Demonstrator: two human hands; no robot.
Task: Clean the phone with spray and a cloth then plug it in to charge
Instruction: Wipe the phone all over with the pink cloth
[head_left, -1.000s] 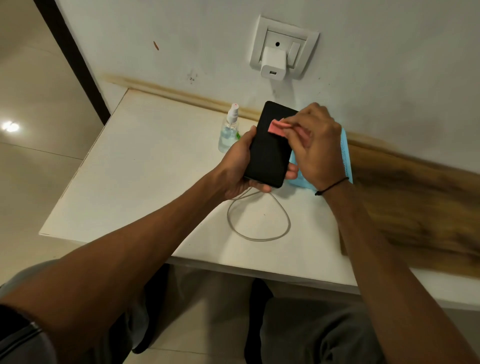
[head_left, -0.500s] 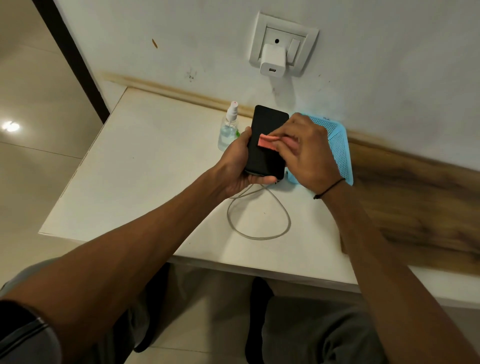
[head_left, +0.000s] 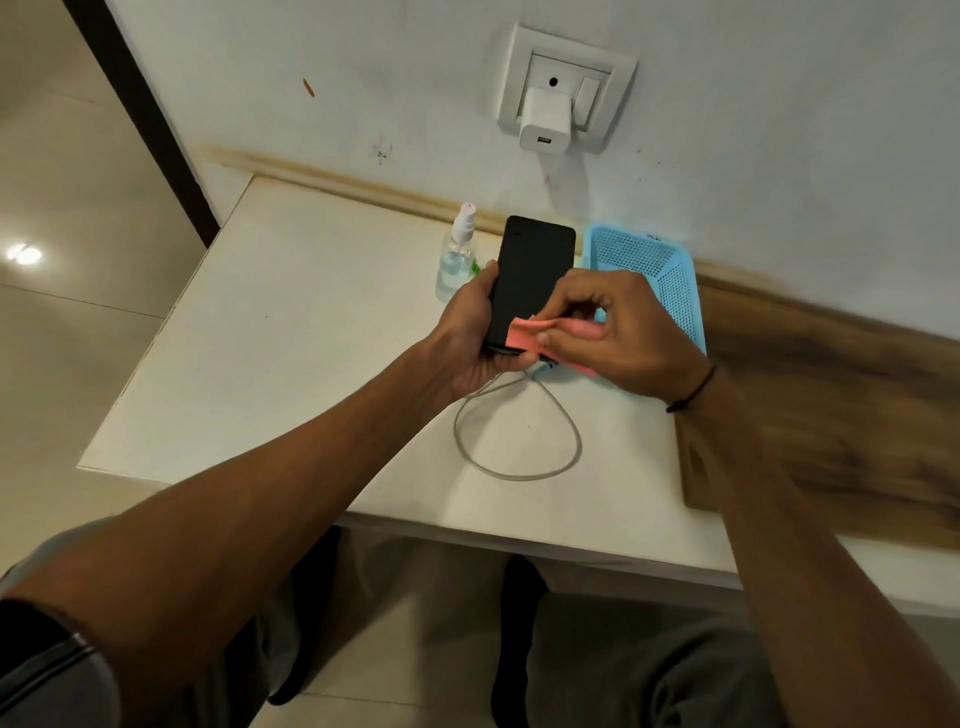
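- Currently the left hand (head_left: 475, 332) grips the phone (head_left: 532, 275) by its lower end, thumb along the left edge, fingers wrapped underneath.
- Phone is black, dark face up, held above the table (head_left: 311, 338) with its top end pointing at the wall.
- Right hand (head_left: 618, 332) pinches a pink cloth (head_left: 530, 335) between thumb and curled fingers; cloth lies over the phone's lower right corner, touching it.
- Spray bottle (head_left: 457, 260) stands upright on the table just left of the phone, near the wall; clear liquid, white nozzle.
- Blue mesh basket (head_left: 670, 275) sits on the table just right of the phone, partly behind the right hand.
- Grey cable (head_left: 519, 457) lies looped on the table below the hands; its ends are hidden under them.
- White charger (head_left: 544, 124) is plugged into the wall socket (head_left: 613, 83) above the phone, its USB port showing no cable.
- Black band on the right wrist.
- Wooden board (head_left: 831, 415) lies at the table's right side.
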